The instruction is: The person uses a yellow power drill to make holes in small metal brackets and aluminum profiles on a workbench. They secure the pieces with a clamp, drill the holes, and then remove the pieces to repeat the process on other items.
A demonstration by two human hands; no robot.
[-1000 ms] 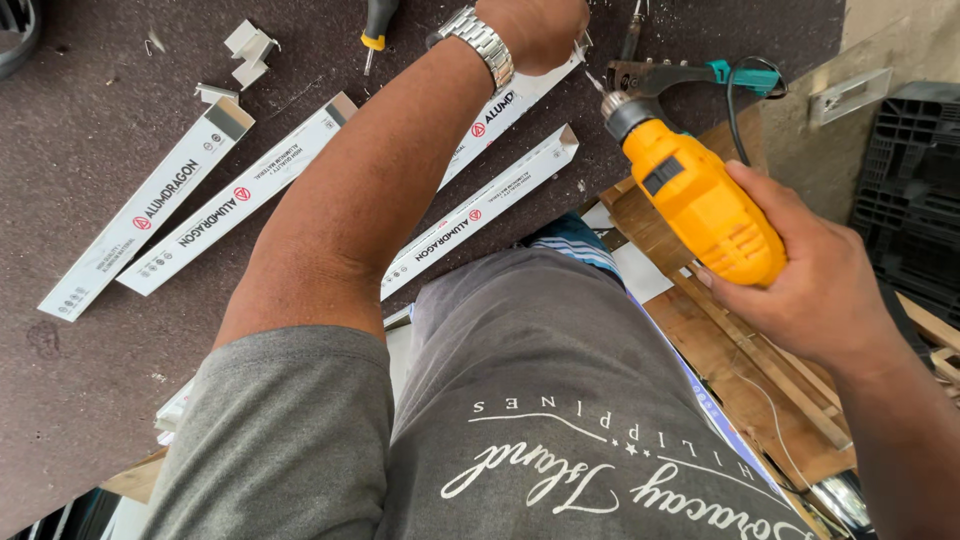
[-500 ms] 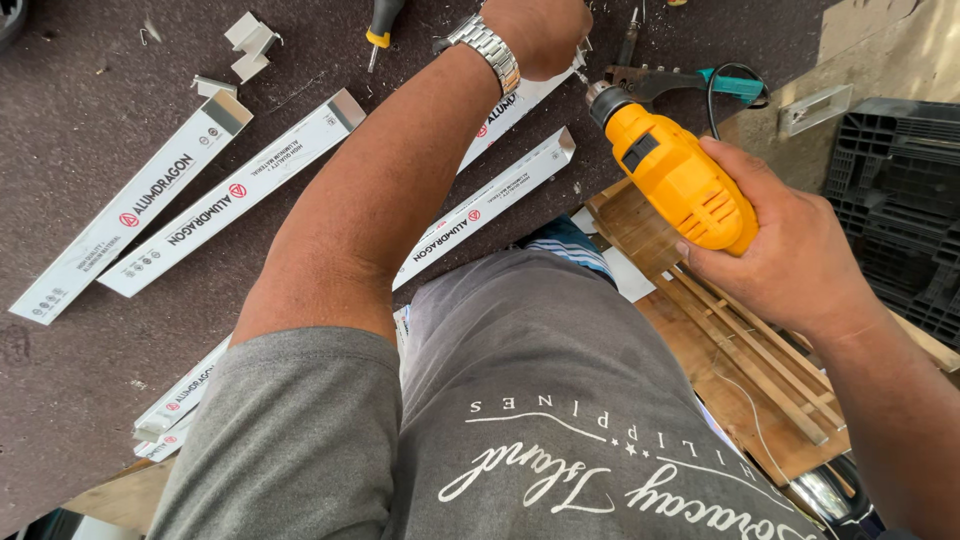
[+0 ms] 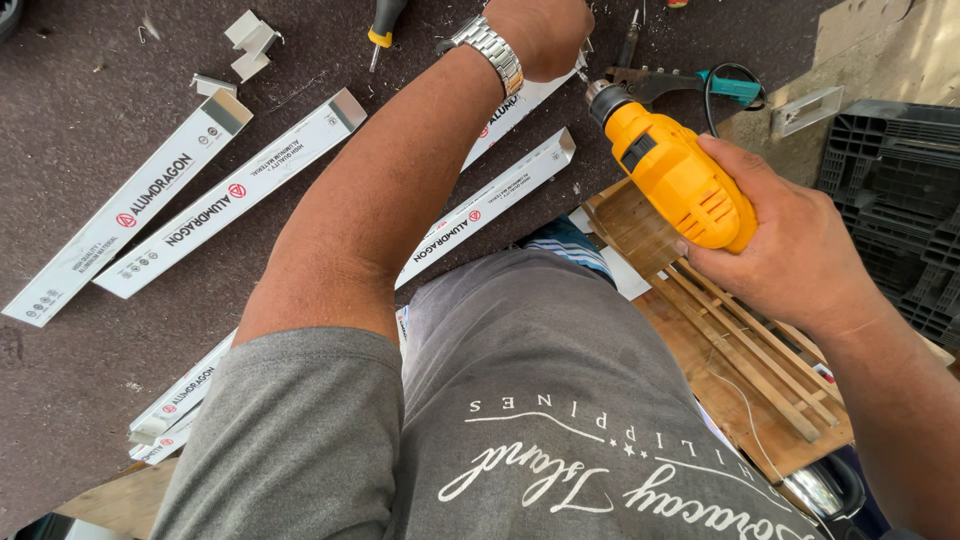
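Note:
My right hand [image 3: 790, 255] grips a yellow power drill [image 3: 675, 175], its chuck pointing up and left toward a white aluminium channel piece [image 3: 515, 110]. My left hand [image 3: 545, 35], with a metal wristwatch [image 3: 490, 50] on the wrist, is closed and presses down on that same white piece right beside the drill tip. What the left fingers hold is hidden by the hand itself. My grey shirt fills the lower middle of the view.
Several white aluminium channel lengths [image 3: 230, 195] lie on the dark mat [image 3: 90, 130]. A yellow-handled screwdriver [image 3: 380, 25], small white offcuts [image 3: 250, 40], teal-handled pliers [image 3: 700, 85], a wooden slatted frame [image 3: 740, 350] and a black plastic crate [image 3: 900, 210] are around.
The right hand has brought the drill left and up, its tip now close to the left hand. The left hand stays on the white piece.

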